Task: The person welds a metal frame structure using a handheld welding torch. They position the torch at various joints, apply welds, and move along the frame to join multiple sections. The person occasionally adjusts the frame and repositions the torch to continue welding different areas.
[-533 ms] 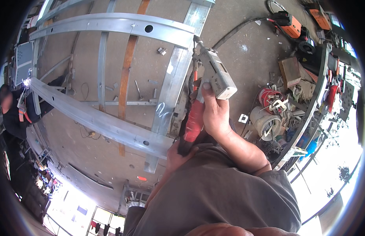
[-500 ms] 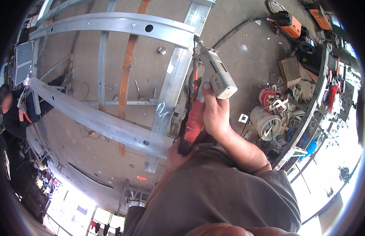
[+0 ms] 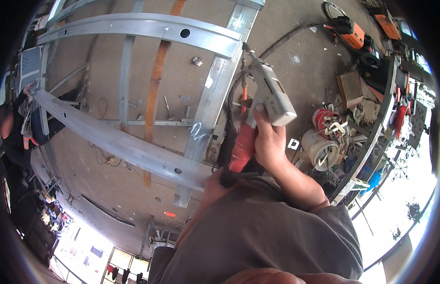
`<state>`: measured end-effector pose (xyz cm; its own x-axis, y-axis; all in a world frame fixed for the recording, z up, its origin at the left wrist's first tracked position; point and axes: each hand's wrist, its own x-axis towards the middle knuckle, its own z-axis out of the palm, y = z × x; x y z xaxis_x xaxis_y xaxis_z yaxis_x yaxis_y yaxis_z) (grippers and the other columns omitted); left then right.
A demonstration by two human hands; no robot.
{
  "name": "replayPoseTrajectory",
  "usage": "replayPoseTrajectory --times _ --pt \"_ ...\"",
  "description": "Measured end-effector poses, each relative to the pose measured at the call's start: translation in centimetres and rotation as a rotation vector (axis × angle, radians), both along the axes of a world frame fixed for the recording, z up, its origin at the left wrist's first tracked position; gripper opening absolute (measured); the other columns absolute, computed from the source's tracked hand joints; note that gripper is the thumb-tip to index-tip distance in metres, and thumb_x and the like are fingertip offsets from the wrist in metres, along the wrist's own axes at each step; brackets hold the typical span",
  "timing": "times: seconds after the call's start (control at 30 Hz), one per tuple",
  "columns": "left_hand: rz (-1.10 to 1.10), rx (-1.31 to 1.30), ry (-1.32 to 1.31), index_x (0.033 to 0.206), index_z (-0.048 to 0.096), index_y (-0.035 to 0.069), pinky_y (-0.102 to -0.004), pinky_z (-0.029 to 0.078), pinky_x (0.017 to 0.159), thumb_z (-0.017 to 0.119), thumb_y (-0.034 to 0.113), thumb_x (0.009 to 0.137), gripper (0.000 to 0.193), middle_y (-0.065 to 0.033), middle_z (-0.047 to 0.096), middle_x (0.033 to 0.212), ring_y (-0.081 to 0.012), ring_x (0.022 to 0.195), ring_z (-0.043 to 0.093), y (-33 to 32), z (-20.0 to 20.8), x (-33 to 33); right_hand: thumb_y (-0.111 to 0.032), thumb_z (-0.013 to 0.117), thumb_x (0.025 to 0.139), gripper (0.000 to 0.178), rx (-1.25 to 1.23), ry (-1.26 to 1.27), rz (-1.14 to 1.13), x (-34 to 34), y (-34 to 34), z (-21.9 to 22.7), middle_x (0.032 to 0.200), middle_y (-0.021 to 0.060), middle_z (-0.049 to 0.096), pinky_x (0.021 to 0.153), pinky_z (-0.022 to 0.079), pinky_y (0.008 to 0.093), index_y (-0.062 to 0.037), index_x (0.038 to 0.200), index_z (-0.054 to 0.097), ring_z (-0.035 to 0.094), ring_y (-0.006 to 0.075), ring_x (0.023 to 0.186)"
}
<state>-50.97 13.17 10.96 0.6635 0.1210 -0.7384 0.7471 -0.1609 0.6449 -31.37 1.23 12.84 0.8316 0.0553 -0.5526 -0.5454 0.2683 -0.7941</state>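
Note:
A welding gun with a long grey metal head and a red-wrapped handle is in my right hand, fingers closed round it, thumb on top. Its thin nozzle points up and left, close to the right end of the upper galvanized steel channel. My left hand is low by my body, closed round the black lower end of the handle; its fingers are partly hidden. Right beside it ends the lower steel channel. Both channels lie across a flat galvanized bar.
At the left edge a co-worker reaches a hand to the lower channel's far end. Orange machines stand at upper right, with a dark hose running from them. Buckets and scrap crowd the right. A hammer lies between the bars.
My right hand and the welding gun have shifted slightly right and down in view. The co-worker's hand now shows at the lower channel's end, where a bright glint was.

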Motion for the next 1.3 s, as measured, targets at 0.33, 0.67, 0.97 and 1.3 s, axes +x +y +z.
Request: replayPoseTrajectory --times 0.33,0.67,0.97,1.3 --pt "-0.327 -0.342 -0.215 0.135 0.064 0.006 -0.0399 0.048 0.107 0.085 0.031 0.086 0.059 -0.0147 0.067 0.131 -0.0289 0.125 0.063 0.9 1.4 4.9 -0.031 0.065 0.105 0.038 -0.038 -0.010 -0.149 1.3 -6.6 4.3 0.102 0.0088 0.068 0.075 0.057 0.0331 -0.0009 0.127 0.060 0.067 0.0173 0.089" --pt "1.023 -0.365 -0.333 0.159 0.034 0.006 -0.0447 0.030 0.126 0.065 0.051 0.101 0.079 -0.0179 0.048 0.152 -0.0314 0.146 0.042 9.0 -8.7 29.7 -0.034 0.057 0.108 0.041 -0.017 -0.162 -0.037 14.1 -14.7 5.8 0.101 0.0142 0.070 0.069 0.059 0.0352 0.0013 0.130 0.057 0.069 0.0197 0.081" --pt "1.183 -0.326 -0.289 0.138 0.058 0.004 -0.0345 0.048 0.104 0.078 0.037 0.096 0.057 -0.0033 0.067 0.125 -0.0170 0.113 0.062 8.7 -11.9 35.3 -0.040 0.049 0.110 0.047 -0.134 -0.124 -0.027 26.6 -22.1 5.5 0.095 0.0125 0.070 0.066 0.057 0.0347 0.0017 0.131 0.059 0.066 0.0186 0.076" --pt "1.152 -0.313 -0.190 0.137 0.058 0.002 -0.0394 0.045 0.109 0.077 0.034 0.096 0.055 -0.0074 0.065 0.130 -0.0217 0.121 0.061 5.2 -13.0 36.5 -0.034 0.050 0.110 0.043 -0.046 -0.125 0.022 30.1 -24.3 5.0 0.117 0.0181 0.069 0.076 0.057 0.0358 0.0011 0.134 0.056 0.066 0.0198 0.086"
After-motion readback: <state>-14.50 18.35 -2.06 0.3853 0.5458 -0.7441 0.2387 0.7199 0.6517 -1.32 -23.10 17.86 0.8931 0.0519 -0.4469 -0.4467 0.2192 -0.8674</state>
